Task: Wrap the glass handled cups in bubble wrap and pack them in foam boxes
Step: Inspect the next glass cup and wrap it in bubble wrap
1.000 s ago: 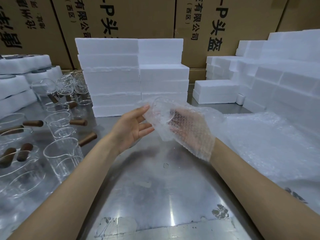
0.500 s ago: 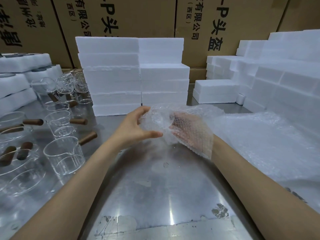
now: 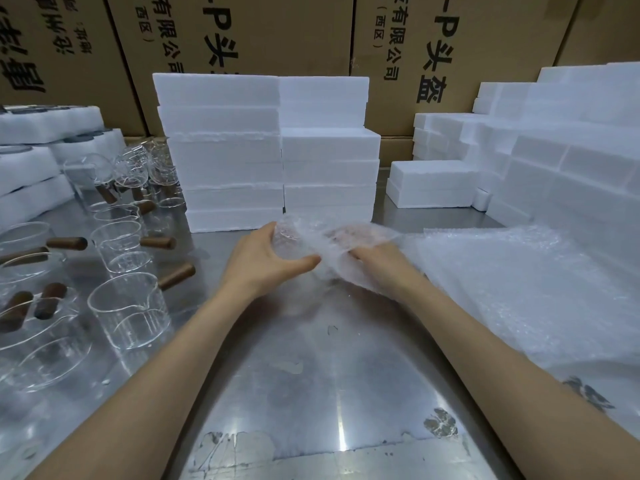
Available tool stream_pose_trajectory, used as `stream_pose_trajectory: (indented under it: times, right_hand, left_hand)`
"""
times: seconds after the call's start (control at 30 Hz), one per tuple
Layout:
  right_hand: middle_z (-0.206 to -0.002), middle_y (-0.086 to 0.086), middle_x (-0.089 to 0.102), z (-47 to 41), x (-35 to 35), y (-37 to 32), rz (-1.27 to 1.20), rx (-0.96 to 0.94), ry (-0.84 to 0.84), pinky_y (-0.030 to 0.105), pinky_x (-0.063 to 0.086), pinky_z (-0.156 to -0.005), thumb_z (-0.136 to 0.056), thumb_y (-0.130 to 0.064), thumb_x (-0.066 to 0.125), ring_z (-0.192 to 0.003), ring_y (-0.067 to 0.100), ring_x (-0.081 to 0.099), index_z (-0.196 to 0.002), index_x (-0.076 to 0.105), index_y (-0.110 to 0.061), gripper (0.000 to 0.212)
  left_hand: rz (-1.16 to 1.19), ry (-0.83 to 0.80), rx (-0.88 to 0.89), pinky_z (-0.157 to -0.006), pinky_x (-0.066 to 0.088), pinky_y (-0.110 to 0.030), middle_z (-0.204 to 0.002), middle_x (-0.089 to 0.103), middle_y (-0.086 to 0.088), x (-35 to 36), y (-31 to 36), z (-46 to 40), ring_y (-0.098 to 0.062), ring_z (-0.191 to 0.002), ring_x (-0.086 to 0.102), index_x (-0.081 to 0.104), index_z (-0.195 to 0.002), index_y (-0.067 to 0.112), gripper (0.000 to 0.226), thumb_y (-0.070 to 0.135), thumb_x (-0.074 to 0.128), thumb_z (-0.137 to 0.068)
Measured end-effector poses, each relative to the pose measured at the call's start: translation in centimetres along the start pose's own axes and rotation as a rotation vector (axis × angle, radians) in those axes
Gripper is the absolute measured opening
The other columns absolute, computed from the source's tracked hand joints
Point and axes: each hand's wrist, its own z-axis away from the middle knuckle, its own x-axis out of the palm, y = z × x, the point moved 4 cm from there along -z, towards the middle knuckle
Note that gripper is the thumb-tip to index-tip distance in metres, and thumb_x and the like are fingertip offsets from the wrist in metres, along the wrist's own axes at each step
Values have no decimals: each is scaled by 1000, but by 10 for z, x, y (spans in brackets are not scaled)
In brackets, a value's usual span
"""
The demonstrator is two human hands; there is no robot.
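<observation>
A glass cup (image 3: 294, 239) half covered in a sheet of bubble wrap (image 3: 341, 251) is held just above the steel table (image 3: 311, 375), in front of the foam stacks. My left hand (image 3: 266, 261) grips the cup's bare left end, thumb underneath. My right hand (image 3: 374, 261) holds the wrapped end, with the wrap bunched over its fingers. The cup's handle is hidden in the wrap. Several bare glass cups with brown wooden handles (image 3: 128, 303) stand at the left. White foam boxes (image 3: 270, 154) are stacked behind my hands.
A loose pile of bubble wrap sheets (image 3: 526, 292) covers the table's right side. More foam boxes (image 3: 561, 161) climb at the right, and foam trays (image 3: 31, 161) lie at the far left. Cardboard cartons (image 3: 263, 32) form the back wall.
Both hands have dropped toward the table with the cup. My left hand went from open beside the cup to gripping its end, and the right hand turned over with the wrap.
</observation>
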Motion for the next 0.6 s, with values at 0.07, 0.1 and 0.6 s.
stream_pose_trajectory:
  times: [0.07,0.1,0.6]
  right_hand:
    - [-98,13,68,8,-6,-8,75,-231,123,32,50,-84,-97,-23,50,-95,26,62,-101,67,2,31]
    - [-87,4,69,9,-8,-14,121,-369,206,37,50,-79,-97,-28,50,-85,18,62,-93,68,-2,32]
    - [-116,-3,62,-1,5,5,-159,-214,33,32,50,-87,-71,-69,51,-103,13,61,-129,46,-25,73]
  left_hand:
    - [10,61,-80,-86,52,-39,-98,70,7,-4,-8,-4,-14,-95,65,67,-100,22,57,57,73,-55]
    - [35,100,-121,-78,53,-35,-91,70,7,-7,-12,-5,-14,-88,65,66,-94,21,49,55,76,-59]
    - [744,-162,-282,-62,54,-16,-88,75,8,10,-6,-7,-10,-83,72,67,-95,19,46,55,74,-66]
